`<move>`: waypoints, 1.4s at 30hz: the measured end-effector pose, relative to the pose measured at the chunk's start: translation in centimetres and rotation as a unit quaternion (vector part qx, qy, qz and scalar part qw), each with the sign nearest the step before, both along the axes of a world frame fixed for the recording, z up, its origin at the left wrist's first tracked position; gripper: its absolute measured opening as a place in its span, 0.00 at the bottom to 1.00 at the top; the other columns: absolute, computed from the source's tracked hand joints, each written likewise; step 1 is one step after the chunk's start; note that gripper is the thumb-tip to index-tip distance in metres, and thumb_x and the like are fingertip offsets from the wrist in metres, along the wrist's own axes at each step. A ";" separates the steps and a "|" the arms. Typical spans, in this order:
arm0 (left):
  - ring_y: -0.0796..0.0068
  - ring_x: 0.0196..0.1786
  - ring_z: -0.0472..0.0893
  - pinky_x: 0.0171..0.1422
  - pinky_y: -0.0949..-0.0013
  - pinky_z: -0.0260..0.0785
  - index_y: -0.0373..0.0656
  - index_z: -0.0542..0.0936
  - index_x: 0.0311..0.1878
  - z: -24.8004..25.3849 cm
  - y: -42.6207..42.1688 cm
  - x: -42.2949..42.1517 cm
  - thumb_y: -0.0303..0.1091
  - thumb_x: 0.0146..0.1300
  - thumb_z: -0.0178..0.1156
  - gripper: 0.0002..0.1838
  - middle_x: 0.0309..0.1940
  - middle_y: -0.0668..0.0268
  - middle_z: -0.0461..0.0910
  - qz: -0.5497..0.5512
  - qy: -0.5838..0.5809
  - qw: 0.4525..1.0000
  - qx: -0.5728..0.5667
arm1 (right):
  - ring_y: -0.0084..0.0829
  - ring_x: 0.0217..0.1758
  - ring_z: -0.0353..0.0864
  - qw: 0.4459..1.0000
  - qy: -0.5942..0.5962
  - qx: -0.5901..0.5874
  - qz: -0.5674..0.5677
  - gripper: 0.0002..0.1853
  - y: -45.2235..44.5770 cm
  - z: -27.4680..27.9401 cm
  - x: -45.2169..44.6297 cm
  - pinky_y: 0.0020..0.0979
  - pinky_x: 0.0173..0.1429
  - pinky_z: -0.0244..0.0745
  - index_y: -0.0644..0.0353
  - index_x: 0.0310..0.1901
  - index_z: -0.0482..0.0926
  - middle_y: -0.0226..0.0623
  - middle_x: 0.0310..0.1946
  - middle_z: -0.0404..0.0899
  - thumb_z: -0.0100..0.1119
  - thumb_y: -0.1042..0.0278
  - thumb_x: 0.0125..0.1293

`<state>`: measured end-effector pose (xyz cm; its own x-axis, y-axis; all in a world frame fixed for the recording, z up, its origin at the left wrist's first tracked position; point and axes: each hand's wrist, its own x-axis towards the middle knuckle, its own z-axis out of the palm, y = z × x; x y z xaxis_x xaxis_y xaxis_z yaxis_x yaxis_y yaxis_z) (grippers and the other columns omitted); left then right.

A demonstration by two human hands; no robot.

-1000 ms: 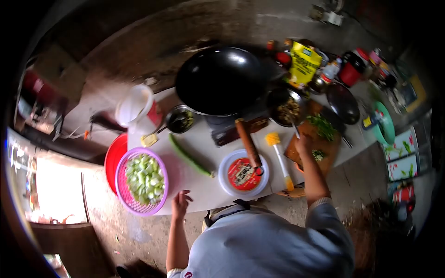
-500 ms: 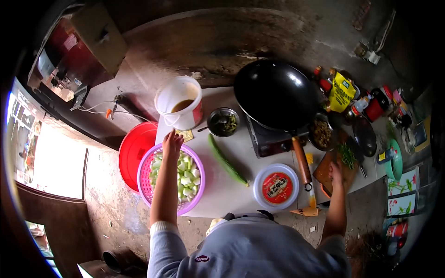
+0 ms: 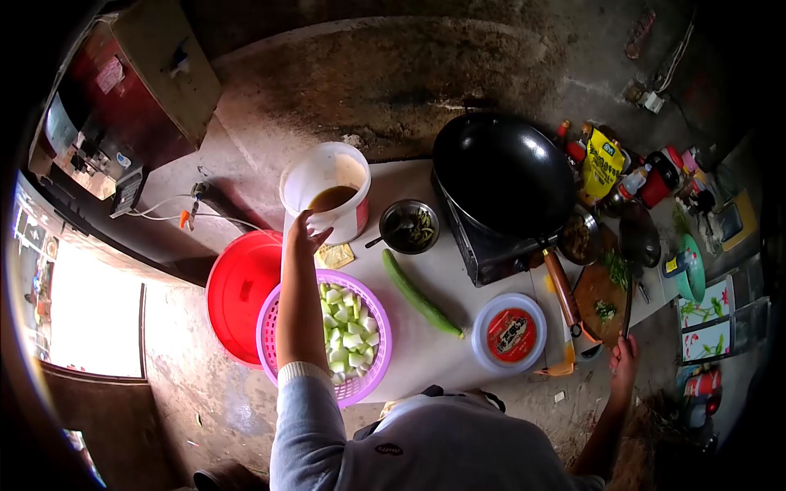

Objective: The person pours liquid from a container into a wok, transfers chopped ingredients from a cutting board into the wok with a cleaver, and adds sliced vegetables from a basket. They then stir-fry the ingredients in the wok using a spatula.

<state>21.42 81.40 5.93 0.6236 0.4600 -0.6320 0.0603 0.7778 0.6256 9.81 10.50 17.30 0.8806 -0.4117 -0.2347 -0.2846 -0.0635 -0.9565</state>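
Where the left hand (image 3: pixel 309 236) reached: its partly curled fingers met the near rim of the white bucket (image 3: pixel 311 176); how firmly, the view could not tell.
Bucket: stood just beyond that grip, brown liquid (image 3: pixel 332 199) inside.
Basket (image 3: pixel 384 327): held cut pale-green pieces (image 3: pixel 352 340) below the left forearm.
Right hand (image 3: pixel 624 362): was closed around a thin, dark utensil (image 3: pixel 629 307).
Wok (image 3: pixel 499 176): sat between both grips, farther forward.
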 end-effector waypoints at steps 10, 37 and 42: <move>0.40 0.56 0.61 0.54 0.50 0.68 0.42 0.61 0.54 4.1 -1.9 -1.6 0.28 0.49 0.61 0.29 0.60 0.59 0.52 -0.012 -0.027 0.998 0.046 | 0.12 0.12 0.53 0.999 -0.027 0.021 0.011 0.09 1.5 0.4 -1.0 0.18 0.14 0.48 0.57 0.42 0.72 0.21 0.16 0.60 0.50 0.66 0.61; 0.75 0.25 0.74 0.35 0.71 0.72 0.49 0.65 0.31 20.6 -17.7 -1.8 0.32 0.48 0.66 0.16 0.29 0.70 0.72 -0.070 -0.119 0.912 0.385 | 0.15 0.12 0.57 0.982 -0.037 0.169 0.081 0.08 -7.2 -5.7 5.1 0.18 0.14 0.52 0.60 0.40 0.73 0.25 0.15 0.63 0.53 0.69 0.59; 0.78 0.27 0.73 0.36 0.73 0.71 0.48 0.66 0.33 21.6 -21.0 -1.0 0.32 0.48 0.66 0.16 0.32 0.70 0.72 -0.081 -0.135 0.897 0.412 | 0.15 0.12 0.57 0.977 -0.028 0.190 0.097 0.10 -8.3 -5.8 5.1 0.18 0.14 0.53 0.62 0.41 0.73 0.26 0.15 0.63 0.53 0.70 0.58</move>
<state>20.41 60.36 27.50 0.8035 0.5917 0.0660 -0.1099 0.0384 0.9932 14.94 2.22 11.49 0.9489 -0.1290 -0.2879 -0.2496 0.2513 -0.9352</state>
